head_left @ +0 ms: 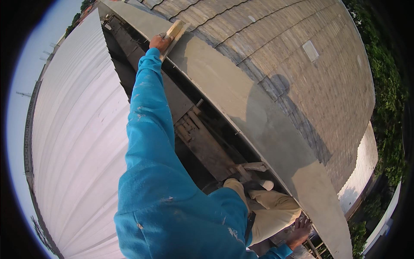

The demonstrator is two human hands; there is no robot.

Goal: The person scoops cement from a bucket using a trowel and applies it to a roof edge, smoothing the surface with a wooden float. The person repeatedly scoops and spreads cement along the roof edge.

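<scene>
Wooden float: lying crosswise over the far stretch of the cement strip [211,64], the pale wooden float [174,29] is reaching from the strip's left edge toward its tiled side; whether its whole underside is touching the cement, I cannot tell.
Left hand: at the left edge of the cement strip, the left hand [159,42] is clamping its fingers around the wooden float, with most of the wood sitting to the right of the knuckles.
Left arm: in a blue sleeve [148,112] with pale smears, the arm is stretching along the left side of the cement strip.
Right hand: beside the near part of the cement strip's left edge, the right hand [299,234] is holding its fingers slightly apart, well away from the wooden float; whether it is bearing weight, I cannot tell.
Legs: in tan trousers [276,213], they are bending just left of the cement strip's near part.
Gap: left of the cement strip, a dark opening is showing boards [200,138] and a round-ended stick [267,185].
Tiled roof: right of the cement strip, the brown tiled roof [276,47] is curving away, with a shadow [263,101] falling across both.
Metal roof: beyond the gap, left of the cement strip, the pale ribbed roof [77,129] is sloping.
Trees: far right of the cement strip, green trees [388,112] are standing past the tiles.
</scene>
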